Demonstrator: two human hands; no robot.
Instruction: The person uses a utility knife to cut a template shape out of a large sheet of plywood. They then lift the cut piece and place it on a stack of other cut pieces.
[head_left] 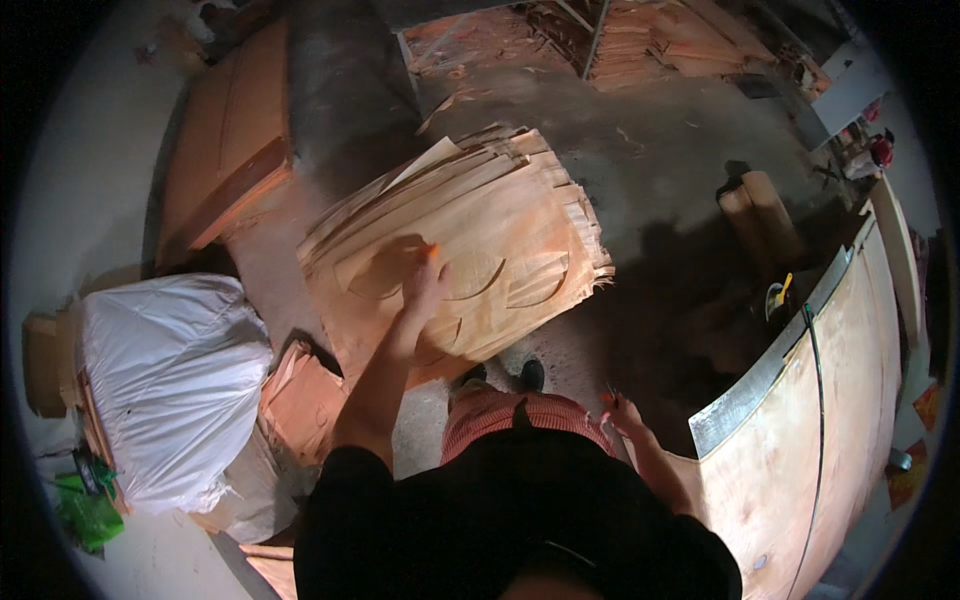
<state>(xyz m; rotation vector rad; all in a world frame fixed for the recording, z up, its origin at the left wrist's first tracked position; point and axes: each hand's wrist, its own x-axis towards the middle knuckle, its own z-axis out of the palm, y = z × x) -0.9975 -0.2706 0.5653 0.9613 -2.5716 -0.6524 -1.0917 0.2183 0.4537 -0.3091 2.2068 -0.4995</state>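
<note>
My left hand (425,287) is over a stack of thin wood veneer sheets (400,225), its thumb apart from the other fingers. Something bright orange shows at its fingertips; whether it touches the top sheet I cannot tell. Curved cut-like lines and loose veneer pieces (538,280) mark that sheet, and the stack's far and right edges are ragged. Low by my right thigh, my right hand (626,413) is closed around something small. A bit of orange and a thin dark tip show there, too small to name.
A long stack of brown sheets (225,140) stands at the far left. Nearer lies a white-covered pile (175,370) beside reddish veneer scraps (300,400). A large curved pale board (800,430) with a dark strap is on the right. Veneer piles (680,40) lie at the back.
</note>
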